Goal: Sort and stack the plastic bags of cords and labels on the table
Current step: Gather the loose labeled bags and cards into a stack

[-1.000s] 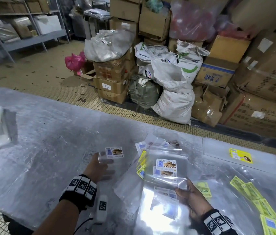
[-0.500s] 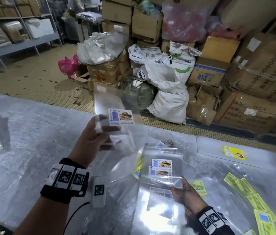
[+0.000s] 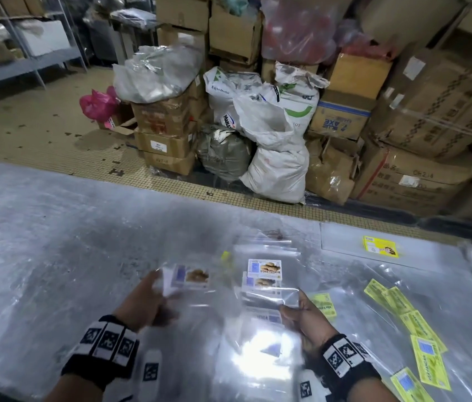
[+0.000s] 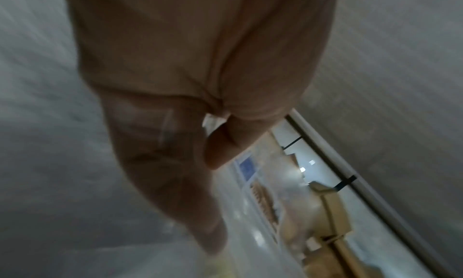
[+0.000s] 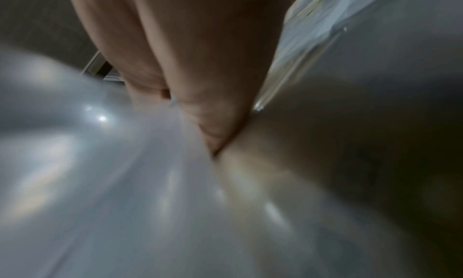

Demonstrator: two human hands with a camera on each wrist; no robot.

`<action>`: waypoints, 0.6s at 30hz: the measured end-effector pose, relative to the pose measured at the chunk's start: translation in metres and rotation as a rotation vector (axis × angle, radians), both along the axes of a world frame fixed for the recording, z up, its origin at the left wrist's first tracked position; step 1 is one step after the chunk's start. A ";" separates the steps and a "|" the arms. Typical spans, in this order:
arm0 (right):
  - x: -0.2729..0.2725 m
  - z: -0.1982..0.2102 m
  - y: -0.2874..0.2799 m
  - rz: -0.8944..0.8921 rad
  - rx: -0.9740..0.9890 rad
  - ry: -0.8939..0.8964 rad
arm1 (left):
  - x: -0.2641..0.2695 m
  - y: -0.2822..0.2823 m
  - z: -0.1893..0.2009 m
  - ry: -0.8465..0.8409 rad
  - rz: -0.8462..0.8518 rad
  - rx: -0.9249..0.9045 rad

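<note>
My left hand pinches a clear plastic bag with a white and blue label, low over the table just left of the stack. The left wrist view shows thumb and fingers closed on the clear plastic bag. A stack of clear labelled bags lies at the table's middle. My right hand holds the stack's near right edge, thumb on top of the clear film. The right wrist view is blurred, with fingers against shiny plastic.
Yellow labelled bags are fanned out at the right, one more farther back. The table is covered with clear film. Beyond its far edge stand cardboard boxes and white sacks.
My left hand raised the labelled bag high half a second ago and has now brought it down low beside the stack. The right hand stayed on the stack's edge.
</note>
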State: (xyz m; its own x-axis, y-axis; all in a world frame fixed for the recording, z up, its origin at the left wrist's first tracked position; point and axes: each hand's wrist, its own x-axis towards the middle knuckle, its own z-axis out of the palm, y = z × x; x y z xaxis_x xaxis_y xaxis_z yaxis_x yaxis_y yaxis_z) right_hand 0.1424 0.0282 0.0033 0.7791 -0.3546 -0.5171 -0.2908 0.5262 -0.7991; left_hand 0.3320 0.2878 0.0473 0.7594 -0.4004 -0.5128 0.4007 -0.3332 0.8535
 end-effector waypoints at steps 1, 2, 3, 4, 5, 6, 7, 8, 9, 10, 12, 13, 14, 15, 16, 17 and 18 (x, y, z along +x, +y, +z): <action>0.001 -0.002 0.000 -0.004 -0.006 0.006 | 0.002 0.011 -0.010 0.009 0.005 0.064; 0.001 -0.002 0.001 -0.007 -0.010 0.013 | 0.005 0.022 -0.019 0.013 -0.006 0.116; 0.001 -0.004 0.001 -0.007 -0.003 0.011 | 0.007 0.030 -0.023 0.007 -0.032 0.160; 0.001 -0.004 0.001 -0.003 0.001 0.011 | 0.008 0.034 -0.022 -0.013 -0.076 0.198; 0.002 -0.005 0.002 -0.002 0.008 0.004 | 0.010 0.035 -0.021 -0.056 -0.124 0.238; 0.001 -0.005 0.002 -0.003 0.011 0.008 | 0.009 0.032 -0.016 -0.097 -0.177 0.245; 0.001 -0.006 0.001 0.004 0.017 0.003 | 0.009 0.028 -0.010 -0.120 -0.216 0.225; 0.001 -0.005 0.002 -0.003 0.009 0.006 | 0.008 0.021 -0.001 -0.122 -0.246 0.187; 0.001 -0.003 0.002 0.004 0.008 -0.004 | 0.006 0.015 0.007 -0.125 -0.275 0.153; 0.001 -0.001 0.003 0.013 0.001 -0.001 | 0.004 0.009 0.017 -0.145 -0.288 0.121; 0.000 0.002 0.003 0.019 -0.004 0.004 | 0.003 -0.002 0.036 -0.220 -0.330 0.052; -0.001 0.002 0.003 0.009 0.007 0.003 | 0.001 -0.009 0.047 -0.245 -0.376 0.006; -0.001 0.003 0.004 0.003 0.005 0.006 | -0.002 -0.017 0.060 -0.267 -0.443 -0.040; -0.001 0.004 0.004 0.005 0.012 0.004 | -0.004 -0.025 0.073 -0.288 -0.516 -0.089; -0.001 0.003 0.003 0.013 -0.006 0.004 | -0.008 -0.033 0.087 -0.300 -0.591 -0.137; -0.002 -0.001 0.003 0.000 -0.009 0.018 | -0.010 -0.039 0.099 -0.301 -0.669 -0.185; 0.000 -0.004 0.001 -0.008 -0.051 0.039 | -0.012 -0.045 0.111 -0.291 -0.746 -0.233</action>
State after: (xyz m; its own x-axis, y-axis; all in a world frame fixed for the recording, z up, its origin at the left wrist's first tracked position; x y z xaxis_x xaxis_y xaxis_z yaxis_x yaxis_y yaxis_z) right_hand 0.1419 0.0294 -0.0003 0.7558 -0.3874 -0.5280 -0.3182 0.4874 -0.8131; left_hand 0.3205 0.2429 0.1583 0.3419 -0.9226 -0.1786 -0.1028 -0.2256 0.9688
